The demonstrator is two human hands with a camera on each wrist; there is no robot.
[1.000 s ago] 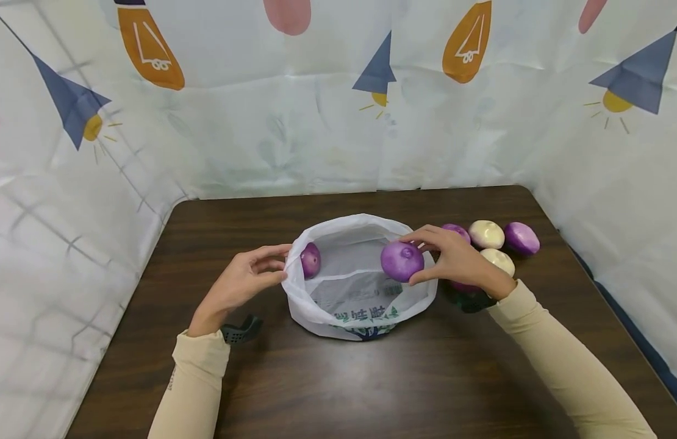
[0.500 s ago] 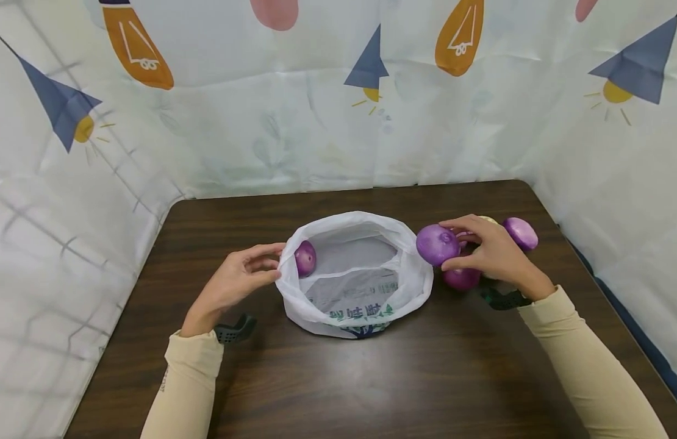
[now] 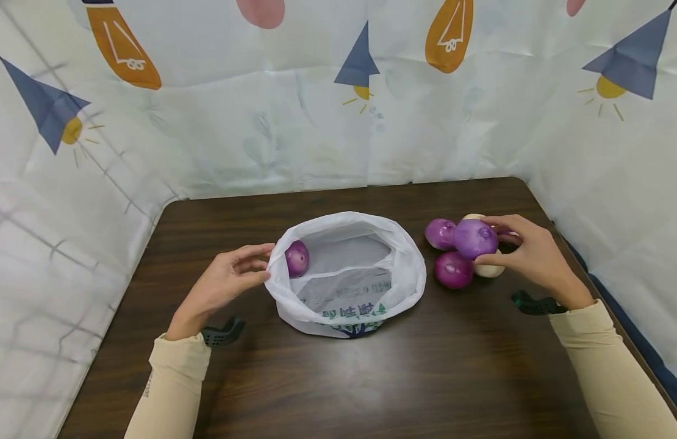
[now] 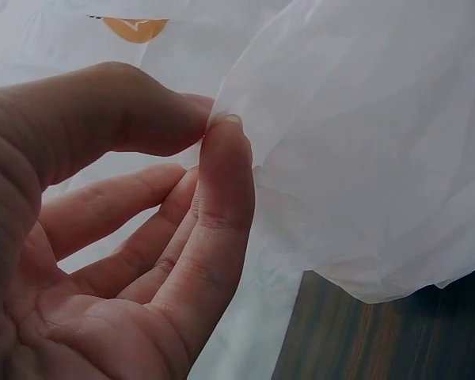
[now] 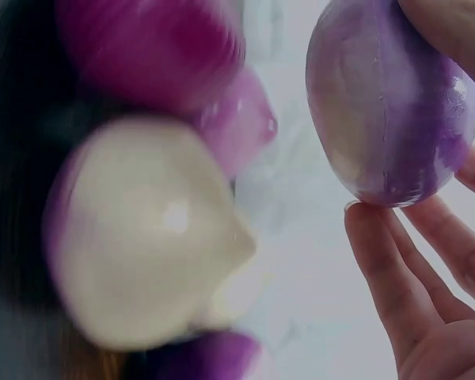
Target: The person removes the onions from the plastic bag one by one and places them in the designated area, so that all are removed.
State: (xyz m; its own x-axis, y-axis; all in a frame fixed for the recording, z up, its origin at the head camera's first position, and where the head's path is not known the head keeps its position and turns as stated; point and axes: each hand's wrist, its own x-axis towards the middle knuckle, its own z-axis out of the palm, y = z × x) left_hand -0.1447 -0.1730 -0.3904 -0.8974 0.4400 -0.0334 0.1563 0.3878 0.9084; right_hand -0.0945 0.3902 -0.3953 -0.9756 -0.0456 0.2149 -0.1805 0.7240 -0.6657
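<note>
My left hand point(image 3: 225, 274) pinches the left rim of a white plastic bag point(image 3: 408, 262) between thumb and forefinger, seen closely in the left wrist view. The bag stands wide-mouthed on the table, with a purple onion point(image 3: 297, 258) inside at its left. To the right, my right hand point(image 3: 527, 251) holds a light purple onion point(image 3: 474, 239) between its thumb and fingers, raised over a group of onions. In the right wrist view, that held onion point(image 5: 388, 111) is apart from a pale onion point(image 5: 142, 229) and a magenta onion point(image 5: 154, 47).
The group right of the bag includes a magenta onion point(image 3: 454, 270), a purple onion point(image 3: 440, 233) and pale onions point(image 3: 489, 269), partly hidden by my right hand. Beneath everything is a dark wooden table point(image 3: 338, 390), with a printed white curtain point(image 3: 218, 134) behind it.
My right hand has moved right from over the bag's mouth to above the onion group, still holding the light purple onion. My left hand keeps its pinch on the bag rim.
</note>
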